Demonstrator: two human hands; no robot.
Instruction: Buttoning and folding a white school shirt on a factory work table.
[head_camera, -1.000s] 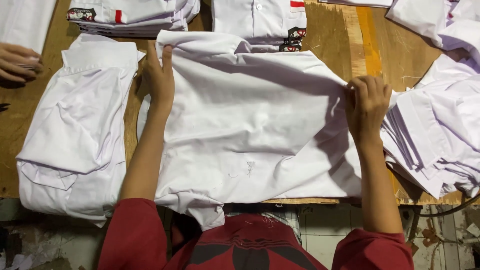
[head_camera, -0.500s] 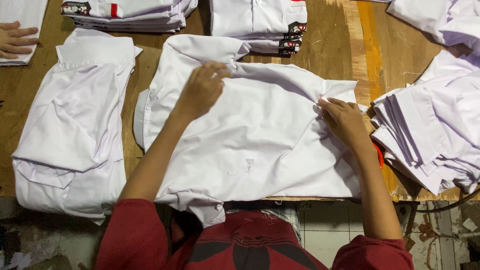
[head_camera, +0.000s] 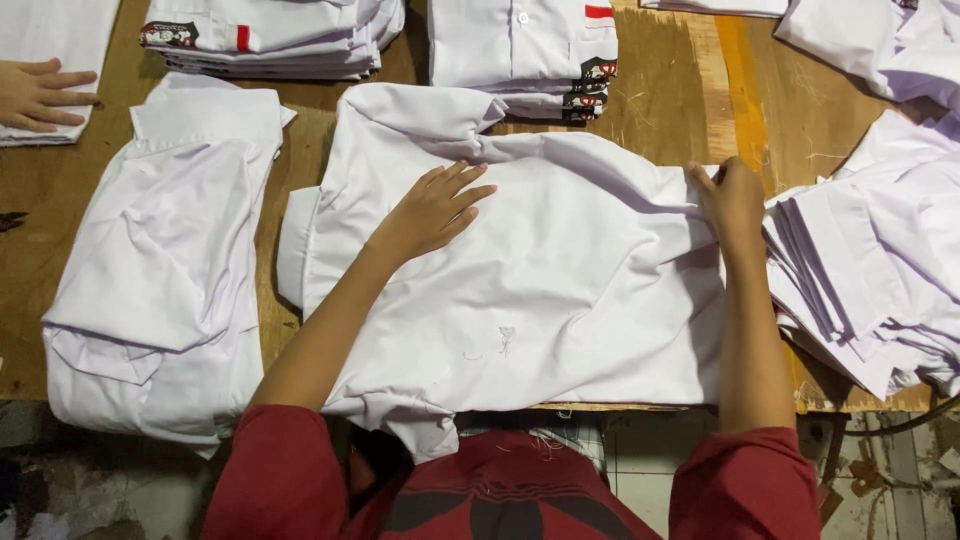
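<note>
So a white shirt (head_camera: 520, 290) is being spread out face-down in the middle of a wooden table (head_camera: 690, 90), with its collar end pointing away toward the far side and its lower hem being draped over the near edge. A sleeve is being left folded in along its left side. The left hand (head_camera: 432, 210) is being pressed flat on the upper part of the shirt, fingers spread wide and nothing gripped. The right hand (head_camera: 732, 198) is being curled over the shirt's right edge, and the fabric there looks like it's being pinched between fingers and thumb, though the grip itself is being partly hidden by the back of the hand.

Just left of the shirt, another white shirt (head_camera: 160, 280) is being kept lying flat, collar up, a bit rumpled. To the right, a fanned stack of folded white garments (head_camera: 860, 280) is touching the right hand's side of the shirt. At the far side, two piles of folded shirts with red-and-dark badges (head_camera: 270, 40) (head_camera: 525, 50) are being stored, well apart from the hands. In the top left corner, another person's hand (head_camera: 40, 95) is being rested flat on white cloth (head_camera: 50, 30). Red sleeves (head_camera: 290, 470) are being worn.
</note>
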